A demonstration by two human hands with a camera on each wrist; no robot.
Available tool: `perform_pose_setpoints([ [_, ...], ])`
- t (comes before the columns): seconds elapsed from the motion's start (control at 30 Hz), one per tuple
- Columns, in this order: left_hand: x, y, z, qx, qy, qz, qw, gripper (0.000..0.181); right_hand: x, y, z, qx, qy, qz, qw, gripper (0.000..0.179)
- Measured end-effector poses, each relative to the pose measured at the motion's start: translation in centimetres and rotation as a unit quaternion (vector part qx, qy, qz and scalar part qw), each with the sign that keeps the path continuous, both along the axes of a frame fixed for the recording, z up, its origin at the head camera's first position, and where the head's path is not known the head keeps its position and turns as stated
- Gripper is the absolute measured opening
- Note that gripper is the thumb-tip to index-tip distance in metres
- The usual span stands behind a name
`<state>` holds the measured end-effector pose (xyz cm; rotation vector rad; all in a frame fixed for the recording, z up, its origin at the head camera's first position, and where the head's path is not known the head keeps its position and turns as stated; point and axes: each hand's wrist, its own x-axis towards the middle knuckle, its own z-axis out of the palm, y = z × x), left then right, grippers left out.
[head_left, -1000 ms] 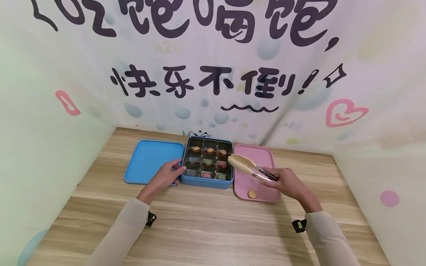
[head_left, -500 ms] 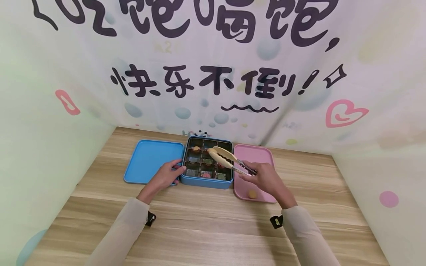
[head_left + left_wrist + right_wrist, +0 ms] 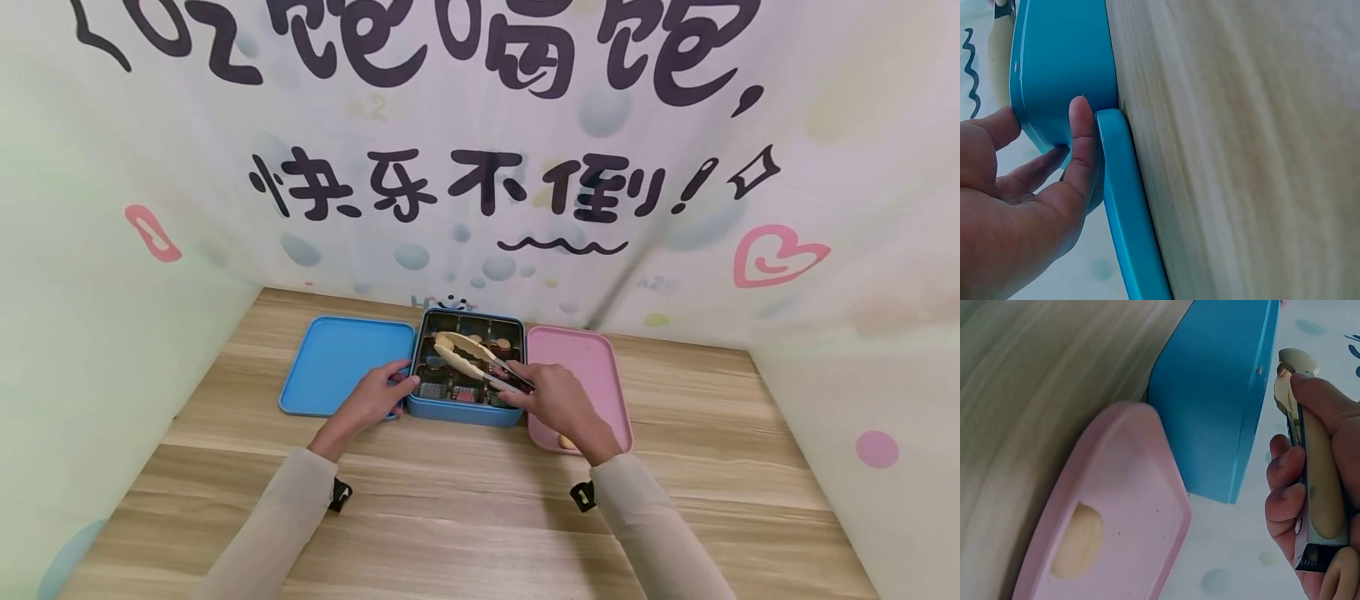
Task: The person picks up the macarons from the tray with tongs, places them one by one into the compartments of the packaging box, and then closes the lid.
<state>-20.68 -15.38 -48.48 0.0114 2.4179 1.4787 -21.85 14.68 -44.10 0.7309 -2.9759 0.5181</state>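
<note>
A blue box (image 3: 467,412) stands at the back of the table. Its dark divided insert has several compartments with small round biscuits (image 3: 501,343) and red and green pieces in them. My left hand (image 3: 371,396) rests at the box's left side; in the left wrist view its thumb and fingers (image 3: 1083,140) touch the rim and wall. In my right hand (image 3: 558,400) I grip kitchen tongs (image 3: 459,360) with cream tips. They reach over the box to its left column; whether the tips pinch a biscuit there I cannot tell. The tongs cover several compartments.
A blue lid or tray (image 3: 341,367) lies left of the box, touching or nearly touching it. Close on the right is a pink tray (image 3: 585,354) with one yellowish biscuit (image 3: 1079,542) near its front edge. A printed cloth wall (image 3: 465,275) rises directly behind.
My right hand has carried the tongs leftward from the pink tray across the box, to its left column. The left hand and the box have stayed put.
</note>
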Motion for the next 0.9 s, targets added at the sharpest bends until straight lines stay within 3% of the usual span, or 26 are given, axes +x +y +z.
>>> perform_pose_setpoints([
  [0.5, -0.1, 0.1, 0.0, -0.001, -0.001, 0.003, 1.0000, 0.061, -0.1, -1.1, 0.0, 0.011, -0.047, -0.018, 0.9987, 0.060],
  [0.7, 0.0, 0.1, 0.1, 0.001, -0.001, 0.003, 1.0000, 0.061, 0.0, -1.0, 0.1, 0.009, -0.037, -0.015, 0.9992, 0.060],
  [0.9, 0.0, 0.1, 0.1, -0.001, -0.001, 0.002, 1.0000, 0.061, 0.1, 0.0, -0.1, -0.003, 0.003, -0.004, 1.0000, 0.058],
])
